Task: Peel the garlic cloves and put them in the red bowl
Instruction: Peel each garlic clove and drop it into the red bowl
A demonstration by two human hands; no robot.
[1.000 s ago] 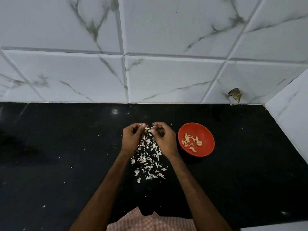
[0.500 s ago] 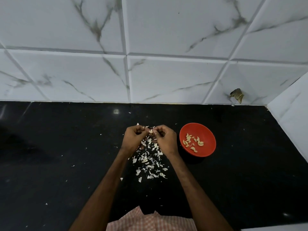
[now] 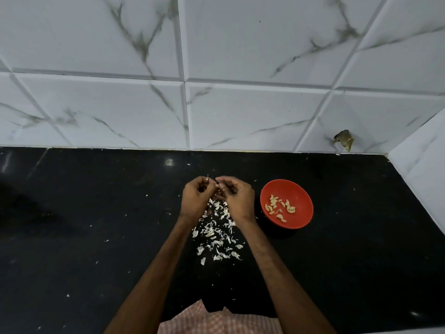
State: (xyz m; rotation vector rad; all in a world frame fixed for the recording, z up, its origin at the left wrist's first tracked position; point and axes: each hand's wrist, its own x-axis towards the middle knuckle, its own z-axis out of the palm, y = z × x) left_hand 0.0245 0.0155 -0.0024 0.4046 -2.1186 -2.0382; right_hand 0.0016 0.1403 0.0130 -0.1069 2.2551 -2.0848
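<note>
A black stone countertop (image 3: 96, 237) runs along a wall of white marble-look tiles (image 3: 252, 112), with a side wall closing it in at 3 o'clock. One tile has a broken, dark chip (image 3: 344, 140) near the corner.

Two bare forearms reach in from 6 o'clock. The left hand (image 3: 196, 201) and right hand (image 3: 237, 197) meet at the centre, fingers curled, tips pressed together around one small pale garlic clove (image 3: 217, 186). It is mostly hidden by the fingers, so its long axis and where it points cannot be told.

One red bowl (image 3: 301, 196) sits on the counter at 3 o'clock from the hands, just beside the right wrist. Inside lie about a dozen peeled cloves (image 3: 279, 207), curved, pointing in mixed directions.

At 6 o'clock from the hands, between the forearms, lies one loose heap of white garlic skins (image 3: 216, 235), dozens of flakes, with stray bits scattered wider. A checked garment (image 3: 216, 321) shows at the bottom edge.
</note>
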